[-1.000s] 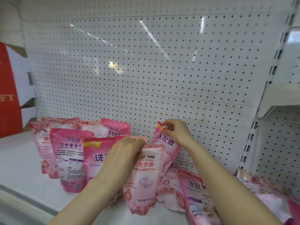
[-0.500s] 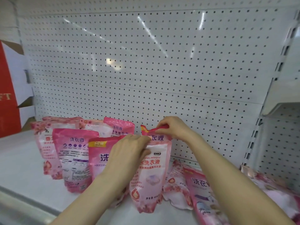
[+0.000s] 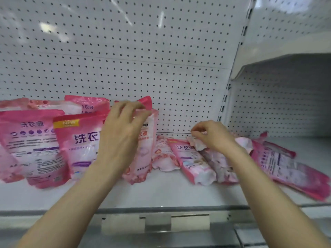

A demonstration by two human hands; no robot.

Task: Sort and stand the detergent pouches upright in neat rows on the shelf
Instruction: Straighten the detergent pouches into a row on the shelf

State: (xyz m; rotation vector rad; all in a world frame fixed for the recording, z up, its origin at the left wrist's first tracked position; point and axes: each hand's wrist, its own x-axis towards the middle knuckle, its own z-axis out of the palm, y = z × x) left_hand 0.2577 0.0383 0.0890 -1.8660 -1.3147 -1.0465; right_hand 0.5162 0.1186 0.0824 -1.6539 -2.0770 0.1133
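The left hand (image 3: 121, 138) grips the top of the standing pouch (image 3: 145, 158). The right hand (image 3: 215, 138) pinches a flat pouch (image 3: 219, 162) right under its fingers (image 3: 197, 134). Let go too soon, and the standing pouch may flop over.

White pegboard wall (image 3: 125, 59), slotted metal upright (image 3: 224, 104)

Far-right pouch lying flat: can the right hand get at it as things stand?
Probably yes. The far-right pouch lies just beside the right hand, with its upper face uncovered. But that hand is pinching the pale pouch and would have to let go first.
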